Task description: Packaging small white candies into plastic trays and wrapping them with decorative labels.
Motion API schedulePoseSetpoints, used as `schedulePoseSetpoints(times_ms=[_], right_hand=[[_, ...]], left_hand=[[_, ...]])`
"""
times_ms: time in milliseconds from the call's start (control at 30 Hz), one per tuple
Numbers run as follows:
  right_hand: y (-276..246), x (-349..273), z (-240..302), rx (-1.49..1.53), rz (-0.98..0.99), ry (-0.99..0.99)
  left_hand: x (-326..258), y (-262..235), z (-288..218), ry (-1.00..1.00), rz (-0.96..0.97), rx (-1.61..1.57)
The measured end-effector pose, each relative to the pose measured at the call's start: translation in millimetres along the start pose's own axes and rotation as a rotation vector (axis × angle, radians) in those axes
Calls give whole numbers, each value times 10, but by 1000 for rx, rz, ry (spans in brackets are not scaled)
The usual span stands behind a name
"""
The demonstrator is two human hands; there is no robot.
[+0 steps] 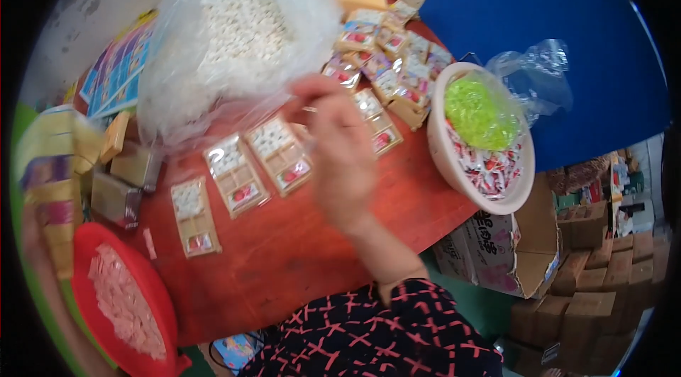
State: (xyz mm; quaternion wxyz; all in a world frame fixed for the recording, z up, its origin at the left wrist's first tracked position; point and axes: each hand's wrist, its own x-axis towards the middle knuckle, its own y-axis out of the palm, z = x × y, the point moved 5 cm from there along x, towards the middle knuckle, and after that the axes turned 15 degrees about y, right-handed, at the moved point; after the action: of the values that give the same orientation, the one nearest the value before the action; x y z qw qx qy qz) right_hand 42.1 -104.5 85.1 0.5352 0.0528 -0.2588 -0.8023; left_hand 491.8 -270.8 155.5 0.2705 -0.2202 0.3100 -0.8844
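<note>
My right hand point(333, 139) hovers over the row of trays, smeared by motion with its fingers bent. Whether it holds anything I cannot make out. Beneath and beside it lie several tan compartment trays point(235, 177), each with small white pieces at one end and a red-pictured packet at the other. Beyond them sits a large clear bag of white pieces point(245, 26), its edge close to my fingers. At the far left, what looks like my left forearm point(64, 313) reaches up beside a stack of tan trays point(57, 192); the left hand point(32, 228) is blurred and its fingers are hidden.
A red basin point(167, 313) of pink packets stands at the table's left. On the right, a cream basin point(528, 182) holds bagged green strips and red-and-white wrapped pieces. Filled packs point(397, 79) are heaped at the back, near a blue panel point(560, 36). Cardboard boxes point(582, 313) fill the lower right.
</note>
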Motion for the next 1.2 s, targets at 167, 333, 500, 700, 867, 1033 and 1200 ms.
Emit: schedulePoseSetpoints(times_ms=[167, 333, 500, 700, 867, 1033, 1200], right_hand=[[-723, -639, 128, 53, -75, 375], [-1273, -1133, 91, 32, -274, 563], [-1505, -1246, 136, 27, -220, 554], [-1639, -1214, 207, 48, -159, 539], [-1724, -1327, 238, 60, -171, 550], [-1789, -1445, 225, 65, -174, 600], [-1859, -1417, 164, 93, -172, 630]], left_hand=[[289, 779, -575, 69, 122, -358], [894, 518, -637, 122, 286, -246], [1442, -194, -1025, 25, 162, 159], [2280, -1126, -2743, 430, -463, -860], [2961, -1292, -4009, 398, -276, -1127], [3283, -1122, -4569, 241, -13, -1195], [3250, -1133, -4755, 233, -179, -1208]])
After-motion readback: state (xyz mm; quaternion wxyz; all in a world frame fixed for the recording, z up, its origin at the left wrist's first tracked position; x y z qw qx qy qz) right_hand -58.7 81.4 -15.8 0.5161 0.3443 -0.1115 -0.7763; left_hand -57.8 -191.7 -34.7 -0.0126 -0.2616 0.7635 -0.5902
